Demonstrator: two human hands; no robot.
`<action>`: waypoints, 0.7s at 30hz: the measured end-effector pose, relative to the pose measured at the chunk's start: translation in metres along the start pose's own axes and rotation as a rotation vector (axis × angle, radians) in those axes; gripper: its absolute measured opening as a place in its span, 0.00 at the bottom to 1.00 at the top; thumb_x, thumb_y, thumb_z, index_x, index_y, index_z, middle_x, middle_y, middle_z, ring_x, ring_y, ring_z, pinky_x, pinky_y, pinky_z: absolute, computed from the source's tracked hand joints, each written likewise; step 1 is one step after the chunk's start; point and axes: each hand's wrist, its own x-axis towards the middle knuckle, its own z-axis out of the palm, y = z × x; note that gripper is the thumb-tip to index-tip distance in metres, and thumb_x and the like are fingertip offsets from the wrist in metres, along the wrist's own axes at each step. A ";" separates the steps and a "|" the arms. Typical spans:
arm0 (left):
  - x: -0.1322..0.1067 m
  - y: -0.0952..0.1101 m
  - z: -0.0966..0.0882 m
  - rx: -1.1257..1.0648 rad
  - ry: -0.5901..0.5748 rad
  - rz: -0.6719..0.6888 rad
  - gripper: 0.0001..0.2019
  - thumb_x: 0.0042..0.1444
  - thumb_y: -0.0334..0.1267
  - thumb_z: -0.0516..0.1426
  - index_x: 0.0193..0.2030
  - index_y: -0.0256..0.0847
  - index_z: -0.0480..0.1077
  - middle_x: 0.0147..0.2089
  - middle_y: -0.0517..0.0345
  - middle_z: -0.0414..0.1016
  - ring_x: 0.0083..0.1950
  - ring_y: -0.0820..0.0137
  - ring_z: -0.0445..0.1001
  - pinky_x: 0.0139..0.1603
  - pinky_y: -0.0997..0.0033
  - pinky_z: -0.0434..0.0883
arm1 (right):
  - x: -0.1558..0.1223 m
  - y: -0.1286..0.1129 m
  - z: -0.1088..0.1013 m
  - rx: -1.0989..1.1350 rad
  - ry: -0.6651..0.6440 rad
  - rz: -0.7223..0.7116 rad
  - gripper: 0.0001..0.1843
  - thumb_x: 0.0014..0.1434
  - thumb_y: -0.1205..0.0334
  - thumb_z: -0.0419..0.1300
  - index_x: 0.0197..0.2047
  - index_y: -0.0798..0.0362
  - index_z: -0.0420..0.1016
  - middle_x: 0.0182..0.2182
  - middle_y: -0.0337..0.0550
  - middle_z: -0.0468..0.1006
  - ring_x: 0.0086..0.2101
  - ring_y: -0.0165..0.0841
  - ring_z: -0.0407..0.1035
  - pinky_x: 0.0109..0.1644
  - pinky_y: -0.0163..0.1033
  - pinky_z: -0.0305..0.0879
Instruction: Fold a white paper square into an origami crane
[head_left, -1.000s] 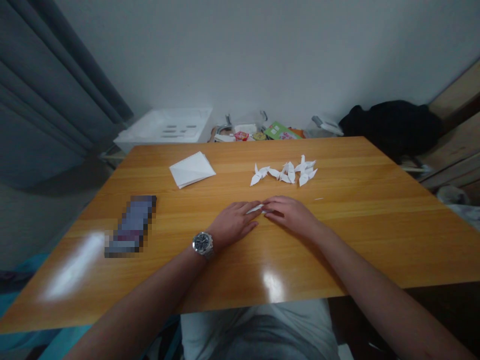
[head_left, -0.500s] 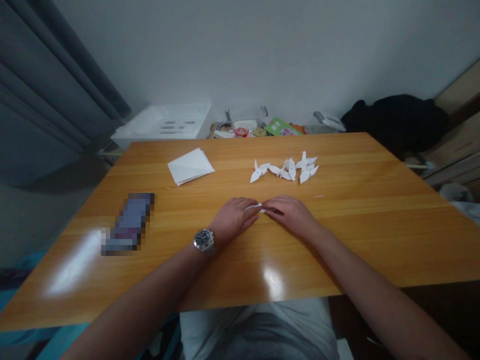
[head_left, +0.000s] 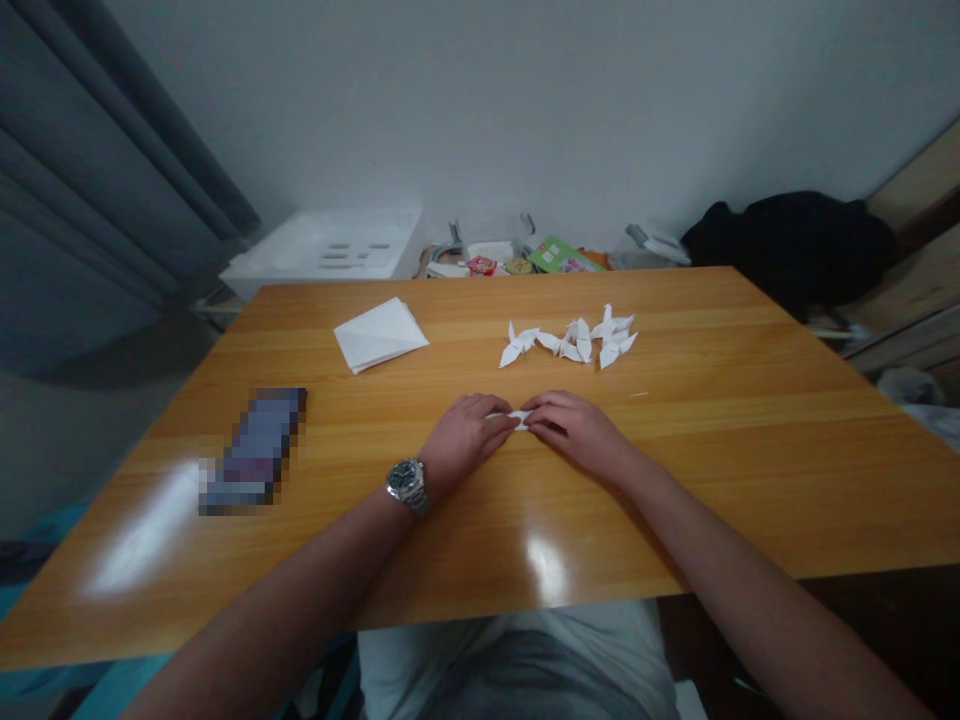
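Observation:
Between my hands, low over the middle of the table, is a small folded piece of white paper point(head_left: 519, 420), mostly covered by fingers. My left hand point(head_left: 469, 432), with a metal watch point(head_left: 407, 482) at its wrist, pinches the paper's left end. The right end is gripped by my right hand point(head_left: 576, 430), thumb below and fingers above. Beyond the hands stand several folded white paper cranes point(head_left: 576, 340) in a loose row. A stack of white paper sheets point(head_left: 381, 335) lies farther left.
A phone-like object point(head_left: 259, 448), blurred by pixels, lies on the left of the wooden table point(head_left: 750, 480). Past the far edge are a white plastic tray point(head_left: 322, 240), a green packet point(head_left: 562, 255) and a black cloth heap point(head_left: 787, 245). A thin white scrap point(head_left: 638, 394) lies right of my hands.
My fingers have shifted slightly on the folded paper, and more of its white middle shows between them. Everything else on the table stays in place.

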 end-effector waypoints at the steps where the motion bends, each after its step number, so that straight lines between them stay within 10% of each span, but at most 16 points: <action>1: 0.000 0.000 0.000 -0.005 0.007 -0.003 0.13 0.69 0.40 0.51 0.51 0.43 0.76 0.51 0.50 0.76 0.50 0.63 0.73 0.52 0.60 0.69 | 0.000 0.000 0.000 0.000 -0.001 0.001 0.08 0.67 0.63 0.58 0.43 0.50 0.79 0.46 0.47 0.79 0.47 0.37 0.72 0.52 0.45 0.69; 21: 0.002 0.002 0.001 -0.249 0.087 -0.108 0.09 0.68 0.37 0.53 0.47 0.39 0.73 0.46 0.51 0.77 0.48 0.64 0.73 0.52 0.63 0.71 | 0.003 -0.003 0.001 0.096 0.031 0.046 0.05 0.67 0.64 0.58 0.42 0.50 0.76 0.40 0.45 0.78 0.43 0.37 0.71 0.49 0.45 0.67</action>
